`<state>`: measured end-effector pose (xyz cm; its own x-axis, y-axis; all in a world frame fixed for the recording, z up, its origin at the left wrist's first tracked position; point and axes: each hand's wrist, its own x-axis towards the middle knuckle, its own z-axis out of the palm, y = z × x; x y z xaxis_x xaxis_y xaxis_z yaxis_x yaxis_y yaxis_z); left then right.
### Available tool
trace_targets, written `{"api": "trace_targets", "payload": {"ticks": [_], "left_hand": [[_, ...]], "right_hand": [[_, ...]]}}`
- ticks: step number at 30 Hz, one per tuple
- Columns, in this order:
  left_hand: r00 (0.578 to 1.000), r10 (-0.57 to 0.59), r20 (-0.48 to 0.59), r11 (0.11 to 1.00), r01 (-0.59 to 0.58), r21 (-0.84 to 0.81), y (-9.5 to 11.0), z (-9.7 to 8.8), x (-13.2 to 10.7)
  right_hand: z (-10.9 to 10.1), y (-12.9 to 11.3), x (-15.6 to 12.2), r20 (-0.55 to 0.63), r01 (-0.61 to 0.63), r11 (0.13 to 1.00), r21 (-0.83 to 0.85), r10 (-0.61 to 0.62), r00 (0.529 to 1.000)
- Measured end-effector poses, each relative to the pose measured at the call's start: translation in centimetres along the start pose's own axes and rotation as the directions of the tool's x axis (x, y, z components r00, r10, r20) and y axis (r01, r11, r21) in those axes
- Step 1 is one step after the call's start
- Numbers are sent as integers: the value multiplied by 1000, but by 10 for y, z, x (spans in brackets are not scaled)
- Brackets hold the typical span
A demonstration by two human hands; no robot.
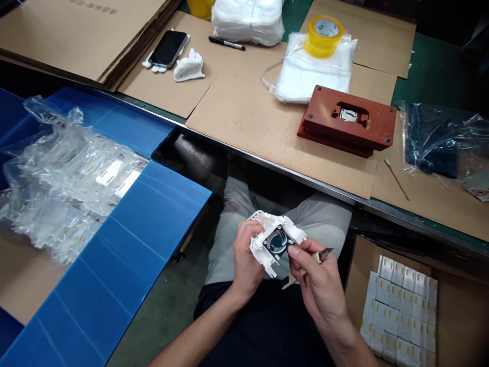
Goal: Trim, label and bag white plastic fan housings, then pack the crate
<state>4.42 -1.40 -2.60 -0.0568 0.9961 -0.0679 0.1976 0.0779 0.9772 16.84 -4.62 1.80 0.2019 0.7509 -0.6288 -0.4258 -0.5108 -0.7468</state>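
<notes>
1. A workshop bench (428, 71), largely covered with cardboard sheets (244, 112), crosses the view, its near edge slanting down toward the right.
2. The white housing (292, 230), with a dark insert (278, 243) pierced by curved openings, is off the bench, above the lap and in front of the near edge.
3. The step in hand looks like close fingerwork at the insert's right side; whether it is being pressed, freed or checked, I cannot tell. A next move would call for a steady housing and the tool's pointed end kept clear of the fingers.
4. The left hand (246, 250) grasps the housing's left side, forearm rising from below. The right hand (321, 270) has its thumb at the insert's edge and clasps a slim tool (289, 281) across the fingers, ends jutting out both ways.
5. Farther out, a red fixture (324, 113) sits near the bench's near edge, right of middle, with a swab (397, 179) between it and that edge's right end.
6. Rows of white parts (399, 306) lie below the near edge, at right.
</notes>
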Motion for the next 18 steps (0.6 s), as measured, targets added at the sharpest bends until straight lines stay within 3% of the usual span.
{"api": "trace_targets", "payload": {"ticks": [4, 7, 9, 11, 13, 15, 18], "left_hand": [[1000, -27, 2, 999, 27, -25, 1, -1, -1], [982, -181, 45, 978, 185, -97, -4, -3, -2], [938, -340, 69, 925, 346, -158, -8, -6, -1], [885, -448, 127, 852, 465, -239, -9, -8, 2], [843, -484, 236, 776, 538, -330, -6, -9, 6], [790, -510, 339, 696, 611, -377, 0, -7, 11], [691, -595, 410, 608, 721, -333, 6, 4, 18]], "right_hand": [[-5, 2, 0, 20, 20, 999, -31, -19, 1000], [-20, 1, 9, -9, 109, 985, -134, -112, 994], [-35, -1, 23, -38, 203, 937, -283, -222, 974], [-47, -5, 39, 22, 263, 866, -426, -281, 959], [-54, -10, 52, 147, 264, 843, -468, -220, 964], [-58, -15, 61, 238, 206, 884, -420, -112, 965], [-65, -21, 71, 240, 168, 922, -349, -85, 967]]}}
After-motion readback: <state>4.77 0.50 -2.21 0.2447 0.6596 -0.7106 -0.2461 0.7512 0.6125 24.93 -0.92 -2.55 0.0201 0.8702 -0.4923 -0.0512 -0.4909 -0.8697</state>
